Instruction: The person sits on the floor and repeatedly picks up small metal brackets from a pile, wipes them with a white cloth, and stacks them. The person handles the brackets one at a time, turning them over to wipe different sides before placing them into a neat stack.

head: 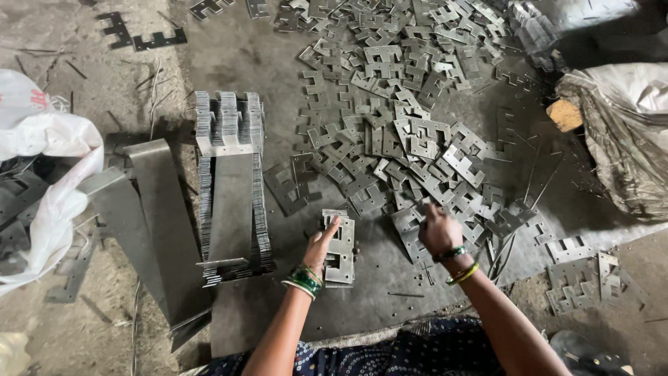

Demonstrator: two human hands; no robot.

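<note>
Two bare hands are working over stamped metal plates on a grey floor sheet [278, 63]. The left hand [321, 244] is resting flat, fingers apart, on the edge of a small stack of plates [341, 249] lying directly in front of the person; it is touching the stack, not clamping it. The right hand [438, 230] is reaching into the near edge of the loose pile of plates [403, 125] spreading across the sheet. Its fingers are curling down among the plates; whether they are closing on one cannot be told from this view. The hands are well apart.

A long row of plates standing on edge [232, 188] is sitting to the left of the small stack, pinned under a flat metal strip. Bent steel sheets [149, 209] and a white sack [42, 181] are lying further left.

Hazards, as judged from this position:
- The plates are thin, with notched, stamped edges. Bare fingers sliding through the pile are risking cuts.
- Interlocking notches are likely to drag neighbouring plates along, scattering the pile.
- The small stack is sitting slightly uneven; a careless push is likely to fan it out.
- The upright row is leaning on its strip alone; a knock could topple it.
</note>
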